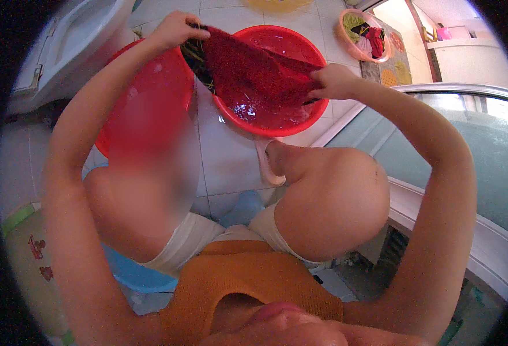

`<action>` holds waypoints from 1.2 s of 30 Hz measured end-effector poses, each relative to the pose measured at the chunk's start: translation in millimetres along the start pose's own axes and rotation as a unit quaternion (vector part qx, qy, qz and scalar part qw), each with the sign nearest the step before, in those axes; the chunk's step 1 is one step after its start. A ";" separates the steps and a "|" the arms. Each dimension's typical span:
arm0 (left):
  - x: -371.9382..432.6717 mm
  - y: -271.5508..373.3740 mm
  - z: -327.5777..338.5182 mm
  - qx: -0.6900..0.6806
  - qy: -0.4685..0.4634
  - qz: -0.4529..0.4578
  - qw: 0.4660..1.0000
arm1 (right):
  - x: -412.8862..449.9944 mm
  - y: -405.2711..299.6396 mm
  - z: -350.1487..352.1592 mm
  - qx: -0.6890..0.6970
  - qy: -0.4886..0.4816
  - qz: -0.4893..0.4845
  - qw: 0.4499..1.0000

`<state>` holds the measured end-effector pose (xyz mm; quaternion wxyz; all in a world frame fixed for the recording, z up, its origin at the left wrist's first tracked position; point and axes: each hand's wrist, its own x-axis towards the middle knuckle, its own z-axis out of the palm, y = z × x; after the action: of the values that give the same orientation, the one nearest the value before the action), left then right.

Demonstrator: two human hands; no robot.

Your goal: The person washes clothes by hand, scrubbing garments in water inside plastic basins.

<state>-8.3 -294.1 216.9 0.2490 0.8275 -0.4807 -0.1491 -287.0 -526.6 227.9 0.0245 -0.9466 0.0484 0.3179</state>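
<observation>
A dark red cloth garment (254, 65) with a black, yellow-patterned edge is stretched between my two hands. My left hand (178, 32) pinches its patterned corner at the upper left. On the other side my right hand (334, 82) grips the opposite end. Beneath the cloth stands a round red plastic basin (271, 130) with liquid in it, its surface showing bright reflections. Part of that basin is hidden by the garment. A second red basin (163, 78) stands to the left, under my left forearm, and a blurred patch covers its lower part.
A peach plastic basket (344, 41) of clothes sits on a patterned mat (394, 71) at the upper right. White tiles (226, 160) cover the floor. A glass panel with a metal frame (448, 89) runs along the right. A white ceramic fixture (81, 39) stands at the upper left.
</observation>
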 end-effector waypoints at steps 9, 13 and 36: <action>-42.8 33.8 59.8 -0.076 -0.478 -0.006 0.875 | 15.9 24.8 -5.9 0.046 -0.158 -0.051 0.985; 9.8 12.9 111.0 -0.150 -0.324 0.082 0.930 | 51.0 25.5 26.3 -0.089 -0.059 0.012 0.994; 46.1 101.2 251.8 -0.116 0.214 -0.058 0.968 | 216.7 -9.2 156.5 0.916 0.174 0.069 0.355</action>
<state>-181.0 -443.7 63.4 0.4316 0.8320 -0.3466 -0.0374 -207.9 -521.9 -27.5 0.8456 -0.3650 0.3780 -0.0943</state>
